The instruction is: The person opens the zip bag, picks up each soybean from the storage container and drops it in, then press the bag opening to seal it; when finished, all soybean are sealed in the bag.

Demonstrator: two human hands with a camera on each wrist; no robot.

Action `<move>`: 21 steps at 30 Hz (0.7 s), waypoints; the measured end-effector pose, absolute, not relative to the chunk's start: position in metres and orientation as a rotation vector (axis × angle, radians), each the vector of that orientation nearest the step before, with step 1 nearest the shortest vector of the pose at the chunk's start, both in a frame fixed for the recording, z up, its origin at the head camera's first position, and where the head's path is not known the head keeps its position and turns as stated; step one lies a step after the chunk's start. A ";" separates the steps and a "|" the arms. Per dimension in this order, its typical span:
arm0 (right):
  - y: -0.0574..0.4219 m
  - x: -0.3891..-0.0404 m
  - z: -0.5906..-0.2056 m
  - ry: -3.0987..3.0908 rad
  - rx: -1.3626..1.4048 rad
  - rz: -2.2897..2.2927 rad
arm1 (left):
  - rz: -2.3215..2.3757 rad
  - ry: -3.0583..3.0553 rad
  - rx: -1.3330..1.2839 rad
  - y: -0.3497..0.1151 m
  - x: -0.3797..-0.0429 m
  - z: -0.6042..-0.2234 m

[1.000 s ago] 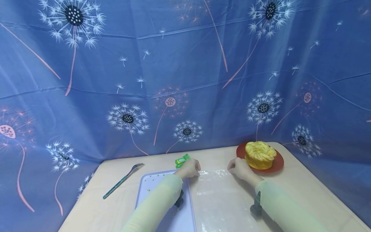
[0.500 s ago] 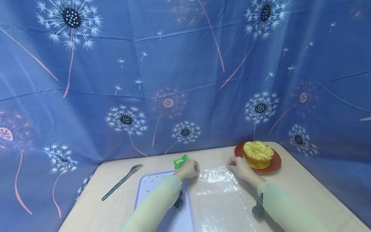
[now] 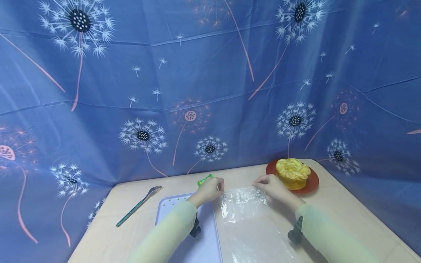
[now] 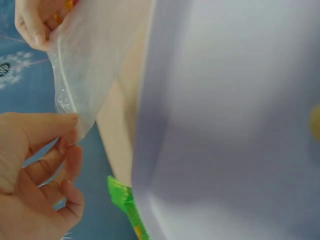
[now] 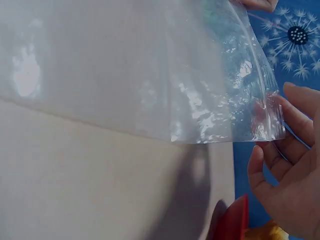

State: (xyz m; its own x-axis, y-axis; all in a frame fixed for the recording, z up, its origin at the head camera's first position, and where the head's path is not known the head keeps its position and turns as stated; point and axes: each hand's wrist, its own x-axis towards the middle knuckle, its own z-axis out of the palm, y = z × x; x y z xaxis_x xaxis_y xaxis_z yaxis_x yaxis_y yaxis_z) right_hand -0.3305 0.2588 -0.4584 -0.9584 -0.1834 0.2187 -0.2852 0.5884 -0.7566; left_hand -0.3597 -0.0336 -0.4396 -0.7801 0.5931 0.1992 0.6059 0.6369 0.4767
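Note:
A clear plastic zip bag (image 3: 246, 210) lies lengthwise toward me, its far end lifted between my two hands. My left hand (image 3: 210, 189) pinches the far left corner; in the left wrist view the thumb and index finger meet on the bag (image 4: 90, 55), and the other fingers curl loosely. At the opposite corner my right hand (image 3: 272, 187) pinches the bag's edge. In the right wrist view, part of that hand's fingers show behind the bag (image 5: 200, 85). A zip strip runs along the raised edge. The near end of the bag runs out of the head view.
Left of the bag lies a lilac tray (image 3: 210, 237) with several small pale pellets, partly under my left forearm. A green wrapped packet (image 3: 203, 180) sits behind my left hand. A fork (image 3: 138, 208) lies far left. A red plate (image 3: 314, 182) with a yellow cake (image 3: 292, 174) stands beyond my right hand.
The bag's far end has risen off the table, showing more glare and creases. Both hands have shifted slightly upward, and the left now covers more of the green packet.

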 end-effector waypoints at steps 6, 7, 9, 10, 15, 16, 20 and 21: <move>0.248 -0.331 -0.446 -2.722 0.581 1.330 | -0.635 -2.737 -1.048 -0.038 -0.350 -0.432; 0.245 -0.332 -0.444 -2.723 0.600 1.342 | -0.600 -2.723 -1.051 -0.038 -0.348 -0.431; 0.242 -0.334 -0.443 -2.721 0.641 1.356 | -0.551 -2.689 -1.064 -0.038 -0.345 -0.429; 0.240 -0.334 -0.443 -2.720 0.656 1.369 | -0.531 -2.674 -1.067 -0.038 -0.343 -0.429; 0.235 -0.334 -0.441 -2.726 0.715 1.379 | -0.493 -2.637 -1.060 -0.038 -0.339 -0.429; 0.234 -0.334 -0.441 -2.731 0.718 1.374 | -0.502 -2.630 -1.063 -0.037 -0.338 -0.429; 0.233 -0.332 -0.441 -2.742 0.736 1.348 | -0.583 -2.589 -1.118 -0.027 -0.333 -0.427; 0.233 -0.332 -0.440 -2.743 0.743 1.343 | -0.607 -2.576 -1.144 -0.023 -0.332 -0.427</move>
State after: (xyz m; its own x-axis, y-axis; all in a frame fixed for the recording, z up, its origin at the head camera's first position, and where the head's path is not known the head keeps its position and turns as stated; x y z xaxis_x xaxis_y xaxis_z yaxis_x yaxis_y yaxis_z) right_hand -0.3319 0.2325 -0.4403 -0.8882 -0.4132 0.2008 -0.4119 0.5228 -0.7463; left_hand -0.3322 -0.0235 -0.4266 -0.6570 0.6436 0.3925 0.7512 0.6030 0.2686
